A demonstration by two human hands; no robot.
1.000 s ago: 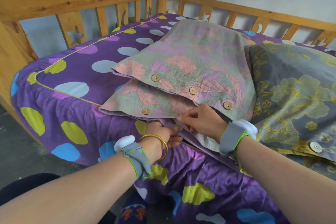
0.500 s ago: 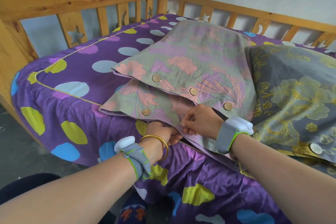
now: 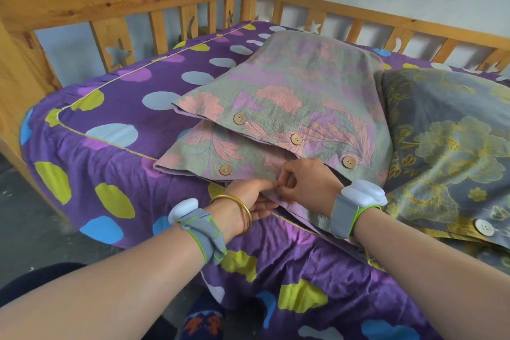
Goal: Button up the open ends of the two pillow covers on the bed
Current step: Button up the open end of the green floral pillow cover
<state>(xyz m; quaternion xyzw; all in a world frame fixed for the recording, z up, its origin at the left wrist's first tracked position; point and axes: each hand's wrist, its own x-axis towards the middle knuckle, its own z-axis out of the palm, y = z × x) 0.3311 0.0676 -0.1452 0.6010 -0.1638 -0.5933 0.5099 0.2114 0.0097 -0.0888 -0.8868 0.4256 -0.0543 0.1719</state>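
no readable text, no labels, no numbers

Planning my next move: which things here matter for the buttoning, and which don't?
Job: pink floral pillow cover, its wooden buttons, grey floral pillow cover, its white button, left hand, right hand.
Not job: spotted purple sheet, wooden bed rail.

A purple bedsheet point(image 3: 116, 168) carries pale blue, lime and lilac blobs. The nearer pillow cover point(image 3: 298, 96) is sage green with salmon and lilac leaves and tan wooden buttons point(image 3: 239, 119). Its neighbour, a grey pillow cover point(image 3: 452, 130), shows yellow flowers. The bed frame point(image 3: 116, 0) is honey-coloured pine.
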